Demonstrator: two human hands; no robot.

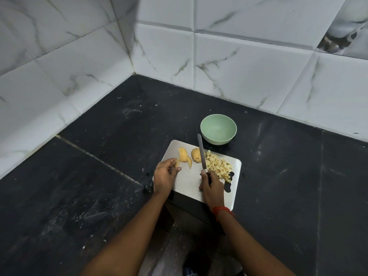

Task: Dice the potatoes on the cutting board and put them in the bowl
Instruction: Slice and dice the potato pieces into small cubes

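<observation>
A white cutting board (189, 182) lies on the dark counter. On its far left lie potato slices (183, 155) and, beside them, a potato half (196, 154). A heap of diced potato (218, 166) covers the board's right side. My left hand (165, 177) pinches a thin potato slice (176, 162) at the board's left edge. My right hand (212, 187) grips the handle of a knife (202, 152); its blade points away from me, between the potato half and the dice. A pale green bowl (218, 129) stands just beyond the board, with nothing inside.
Marble-patterned wall tiles (239, 66) enclose the counter at the back and left, meeting in a corner. The dark counter (89, 176) extends left and right of the board. A dark block (191, 212) sits under the board's near edge.
</observation>
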